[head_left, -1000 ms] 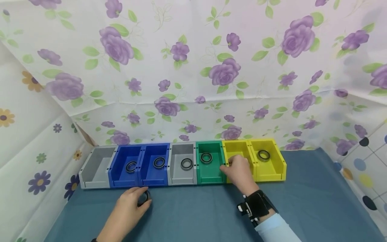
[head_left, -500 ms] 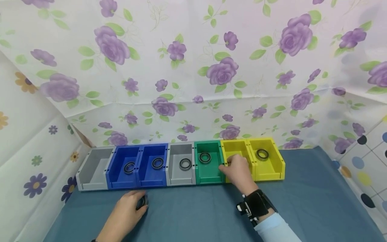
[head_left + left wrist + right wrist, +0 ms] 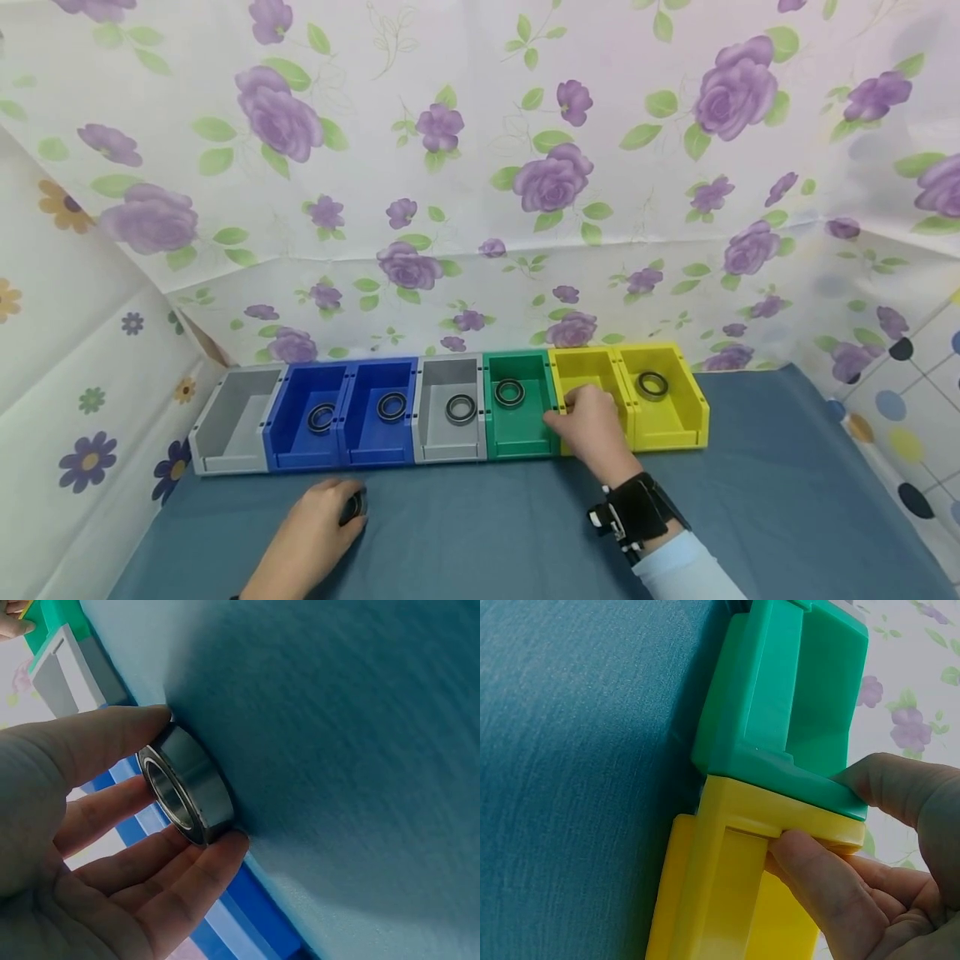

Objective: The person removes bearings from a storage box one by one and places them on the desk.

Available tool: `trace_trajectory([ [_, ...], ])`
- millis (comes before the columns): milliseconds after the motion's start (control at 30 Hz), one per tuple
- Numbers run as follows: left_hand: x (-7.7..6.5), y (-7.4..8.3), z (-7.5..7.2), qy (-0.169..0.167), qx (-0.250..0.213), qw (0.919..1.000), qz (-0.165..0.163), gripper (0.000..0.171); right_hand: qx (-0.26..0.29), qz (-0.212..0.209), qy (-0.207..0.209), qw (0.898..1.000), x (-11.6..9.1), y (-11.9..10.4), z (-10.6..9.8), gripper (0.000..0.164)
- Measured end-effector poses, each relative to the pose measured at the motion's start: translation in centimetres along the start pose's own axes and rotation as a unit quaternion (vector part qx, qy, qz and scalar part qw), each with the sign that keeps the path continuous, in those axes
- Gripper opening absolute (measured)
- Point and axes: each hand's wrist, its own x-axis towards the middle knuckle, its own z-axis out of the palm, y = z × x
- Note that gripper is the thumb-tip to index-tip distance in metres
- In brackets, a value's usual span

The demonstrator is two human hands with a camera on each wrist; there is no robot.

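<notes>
My left hand (image 3: 309, 529) pinches a ball bearing (image 3: 196, 780) between thumb and fingertips. The bearing stands on its edge close over the blue cloth, in front of the blue bins (image 3: 300, 454). In the left wrist view its steel outer ring and dark-edged bore show. My right hand (image 3: 596, 429) grips the adjoining side walls of the green bin (image 3: 769, 682) and the left yellow bin (image 3: 739, 892). Its thumb lies on the green side and its fingers on the yellow side. In the head view this hand hides part of the yellow bin's inside.
Single bearings lie in several bins: both blue ones, the middle grey bin (image 3: 450, 446), the green one and the right yellow bin (image 3: 671, 425). At the row's left end stands another grey bin (image 3: 240, 417). A floral sheet (image 3: 480, 167) hangs behind the row.
My left hand has drawn slightly back from the bins toward me, with the bearing still pinched. The right hand keeps its grip on the bin walls. The head view has shifted a little.
</notes>
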Motion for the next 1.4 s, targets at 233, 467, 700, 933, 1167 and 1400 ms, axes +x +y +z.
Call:
trace_trajectory([
  [233,0.1,0.3,0.2,-0.009,0.012,0.9998,-0.012,0.039,0.003,-0.002,0.0,1.0,-0.1,-0.1,-0.3,0.027],
  [467,0.1,0.6,-0.5,0.008,0.02,0.9998,-0.002,0.039,0.001,-0.006,0.0,1.0,-0.1,-0.2,-0.5,0.03],
  [700,0.9,0.6,-3.4,0.151,0.013,0.9868,0.058,0.043,-0.002,-0.017,0.008,1.0,0.0,0.0,-0.4,0.032],
  [933,3.5,-0.9,-5.3,0.237,-0.008,0.9689,0.071,0.055,-0.003,-0.035,0.02,0.999,0.1,0.4,-0.2,0.034],
  [1167,6.5,-4.1,-5.2,0.221,-0.013,0.9738,0.053,0.065,0.004,-0.031,0.019,0.999,0.0,0.4,0.1,0.038],
  [1400,7.9,-5.3,-5.1,0.194,-0.001,0.9797,0.049,0.063,0.002,-0.032,0.027,0.999,0.1,0.5,0.3,0.045],
])
